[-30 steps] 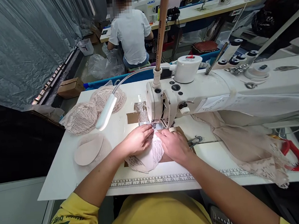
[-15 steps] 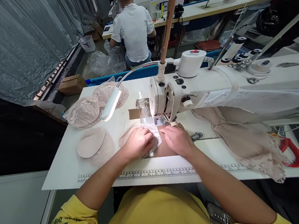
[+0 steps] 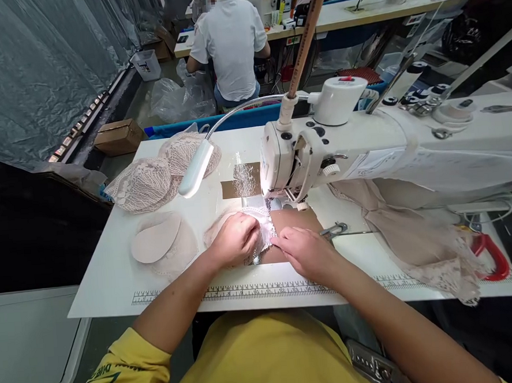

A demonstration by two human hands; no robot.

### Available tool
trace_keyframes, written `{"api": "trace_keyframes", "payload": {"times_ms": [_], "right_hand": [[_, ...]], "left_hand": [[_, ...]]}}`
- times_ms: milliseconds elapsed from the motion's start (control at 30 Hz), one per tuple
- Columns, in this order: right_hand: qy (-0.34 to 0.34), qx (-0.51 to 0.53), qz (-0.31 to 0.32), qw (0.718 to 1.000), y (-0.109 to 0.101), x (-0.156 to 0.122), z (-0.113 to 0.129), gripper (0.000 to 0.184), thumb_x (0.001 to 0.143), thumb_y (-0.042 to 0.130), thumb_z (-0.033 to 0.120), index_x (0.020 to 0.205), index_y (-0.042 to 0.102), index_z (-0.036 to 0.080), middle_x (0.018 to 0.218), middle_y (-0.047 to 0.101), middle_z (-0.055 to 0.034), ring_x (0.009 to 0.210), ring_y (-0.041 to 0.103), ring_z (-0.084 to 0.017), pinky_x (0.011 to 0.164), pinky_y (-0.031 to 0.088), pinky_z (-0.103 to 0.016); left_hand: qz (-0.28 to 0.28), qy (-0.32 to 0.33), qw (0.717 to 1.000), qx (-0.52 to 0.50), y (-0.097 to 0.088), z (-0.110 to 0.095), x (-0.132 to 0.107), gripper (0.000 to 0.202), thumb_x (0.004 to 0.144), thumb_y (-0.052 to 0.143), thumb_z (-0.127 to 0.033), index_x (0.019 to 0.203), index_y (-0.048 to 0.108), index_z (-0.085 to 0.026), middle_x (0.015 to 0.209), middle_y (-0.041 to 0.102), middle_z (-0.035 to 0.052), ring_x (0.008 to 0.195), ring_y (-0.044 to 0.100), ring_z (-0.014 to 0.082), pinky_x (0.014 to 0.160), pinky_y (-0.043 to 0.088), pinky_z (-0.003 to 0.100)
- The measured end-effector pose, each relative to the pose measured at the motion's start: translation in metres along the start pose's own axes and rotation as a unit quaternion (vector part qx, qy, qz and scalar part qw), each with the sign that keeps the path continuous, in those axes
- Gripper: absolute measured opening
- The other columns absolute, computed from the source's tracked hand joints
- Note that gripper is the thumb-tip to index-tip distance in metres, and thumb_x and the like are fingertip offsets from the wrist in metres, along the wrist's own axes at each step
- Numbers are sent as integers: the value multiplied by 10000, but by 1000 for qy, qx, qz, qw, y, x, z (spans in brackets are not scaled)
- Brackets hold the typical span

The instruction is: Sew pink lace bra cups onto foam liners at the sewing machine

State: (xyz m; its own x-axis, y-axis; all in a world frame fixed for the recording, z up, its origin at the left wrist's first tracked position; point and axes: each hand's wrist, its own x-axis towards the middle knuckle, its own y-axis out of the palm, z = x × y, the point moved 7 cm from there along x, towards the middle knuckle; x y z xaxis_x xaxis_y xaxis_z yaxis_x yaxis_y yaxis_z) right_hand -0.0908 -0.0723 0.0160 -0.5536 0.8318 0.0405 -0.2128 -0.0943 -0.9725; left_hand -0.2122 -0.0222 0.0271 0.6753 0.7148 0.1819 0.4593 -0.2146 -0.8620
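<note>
A pale pink lace piece point(image 3: 265, 224) lies under the needle end of the white sewing machine point(image 3: 275, 161). My left hand point(image 3: 237, 239) is on its left part, fingers curled together and gripping the fabric. At the lace's right edge, my right hand point(image 3: 305, 251) pinches the border between thumb and forefinger, just in front of the presser foot. The fingertips of both hands partly hide the fabric. Brown tape patches point(image 3: 290, 219) cover the machine bed beneath the work.
Lace cups point(image 3: 140, 184) lie at the back left, with round beige pads point(image 3: 157, 241) before them. A lamp point(image 3: 197, 169) hangs over the table. On the right are a beige lace garment point(image 3: 409, 240) and red-handled scissors point(image 3: 496, 257). A co-worker point(image 3: 236, 48) sits beyond.
My right hand has moved back towards me, away from the presser foot, to the lace's right edge. My left hand stays on the fabric. The view has shifted slightly.
</note>
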Motion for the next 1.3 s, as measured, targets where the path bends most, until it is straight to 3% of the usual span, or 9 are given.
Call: {"api": "trace_keyframes", "payload": {"times_ms": [133,333,767,1000,1200,1300], "right_hand": [[3,-28,-11,1000,7,-13,7,369,779,447,19,1066,625,170,792,553,-49,705,431,-181,630,294,-285],[1,-9,-52,999,10,-20,7,390,807,404,11,1105,618,146,831,564,-61,735,423,-184,685,323,-283],[22,57,-54,997,5,-21,-6,446,817,366,-4,1166,595,151,873,596,-67,767,514,-168,652,376,-258],[51,-11,-11,999,8,-10,-8,449,772,393,-9,1117,620,166,832,562,-60,683,464,-164,564,307,-265],[33,-29,-23,999,9,-7,-4,400,728,401,-37,995,639,143,811,546,-61,697,448,-170,593,298,-275],[33,-36,-36,998,8,-8,-3,379,749,401,-34,981,637,152,796,544,-52,701,445,-169,608,297,-275]], "left_hand": [[31,73,997,2,7,-7,-4,165,884,454,-225,872,608,-166,839,608,70,795,536,187,735,412,316],[52,144,985,76,18,-18,-10,249,913,447,-209,1025,669,-198,887,623,77,790,503,182,743,387,326],[46,137,984,105,22,-22,-11,285,941,428,-226,1093,668,-204,872,600,79,774,476,173,745,387,321],[37,136,985,99,21,-21,-11,286,937,433,-225,1118,653,-205,883,600,77,788,487,180,750,407,324],[19,113,986,121,20,-15,-5,305,934,407,-210,1162,595,-136,1186,577,123,910,528,204,779,443,335],[25,117,978,170,24,-13,-1,343,912,410,-181,1208,565,-101,1289,533,141,867,529,208,762,454,351]]}}
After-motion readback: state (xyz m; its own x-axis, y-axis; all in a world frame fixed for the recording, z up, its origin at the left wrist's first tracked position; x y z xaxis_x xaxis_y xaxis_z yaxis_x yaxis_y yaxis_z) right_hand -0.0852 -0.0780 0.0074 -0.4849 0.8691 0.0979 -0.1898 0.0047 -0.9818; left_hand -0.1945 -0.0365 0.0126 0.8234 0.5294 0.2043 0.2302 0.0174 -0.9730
